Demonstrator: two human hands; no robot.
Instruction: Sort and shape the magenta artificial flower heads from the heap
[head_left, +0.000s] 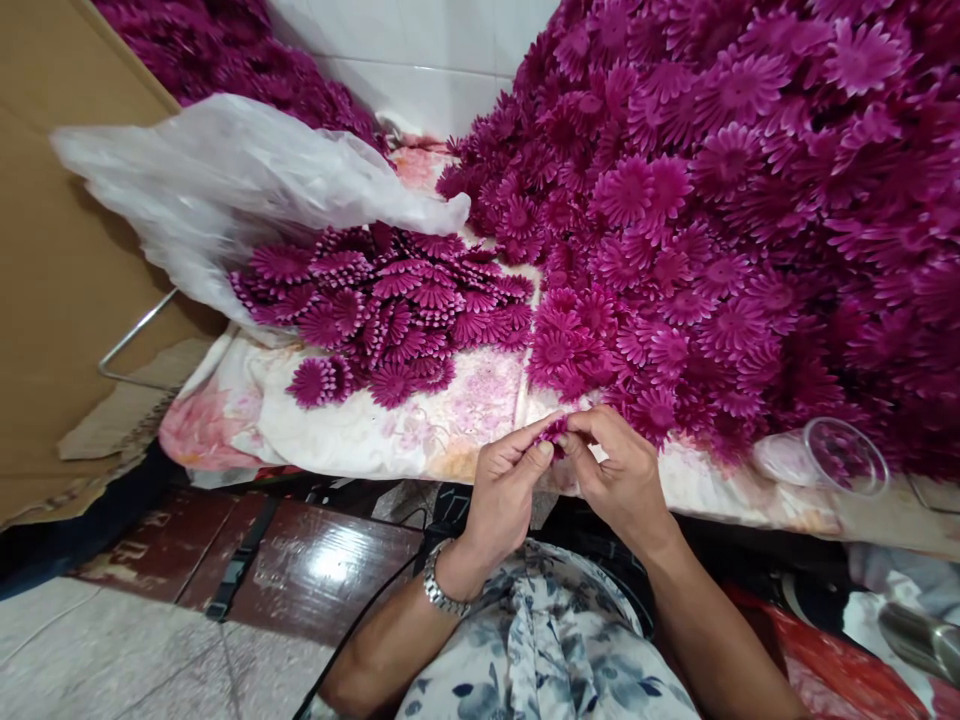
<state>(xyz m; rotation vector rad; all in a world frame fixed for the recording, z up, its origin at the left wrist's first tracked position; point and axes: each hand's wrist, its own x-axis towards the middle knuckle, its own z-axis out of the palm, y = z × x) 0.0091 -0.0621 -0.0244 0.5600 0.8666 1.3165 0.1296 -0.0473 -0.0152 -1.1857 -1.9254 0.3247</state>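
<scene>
My left hand [504,490] and my right hand [619,465] meet at the front edge of the table, fingertips almost touching. Between them they pinch a small magenta artificial flower [553,436], mostly covered by thumbs and fingers. Just beyond my right hand rises a big heap of magenta artificial flowers [720,280] with open petals. Ahead and to the left lies a smaller pile of flat, stacked flower petal pieces [390,300], partly under a clear plastic bag [262,180].
A floral cloth [480,400] covers the table. On the right a clear plastic cup [844,460] lies on its side by the heap. A cardboard box [67,220] stands at far left. White tiles [420,60] form the back wall. Below is a brown bench [300,560].
</scene>
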